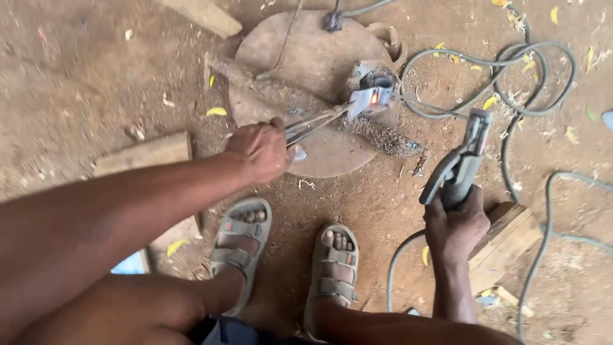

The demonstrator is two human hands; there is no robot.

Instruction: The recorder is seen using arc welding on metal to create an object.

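I see the left hand (260, 148) closed in a full fist around the handles of a pair of tongs (316, 121). The tongs reach up and to the right across a round plate (300, 48) that lies flat on the dirt floor (83, 70). Their tips grip a small metal piece (370, 99), which shows an orange glowing spot on its face. The piece sits at the plate's right edge, over a patch of grey filings (383, 135) that spreads off the plate toward the right.

The right hand (454, 225) is wrapped shut around the grip of an electrode holder (461, 163). The holder points upward and stands apart from the piece, to its lower right, with bare ground between them. I cannot tell whether a rod is clamped in its head.

A grey cable (511, 61) loops over the ground on the right side and runs down past the right hand. A wood block (507, 241) lies just beside that hand, on its right. A second block (145, 153) lies under the left forearm. Both feet, in grey sandals (241, 246), rest on the ground below the plate. Yellow leaves are scattered over the floor.
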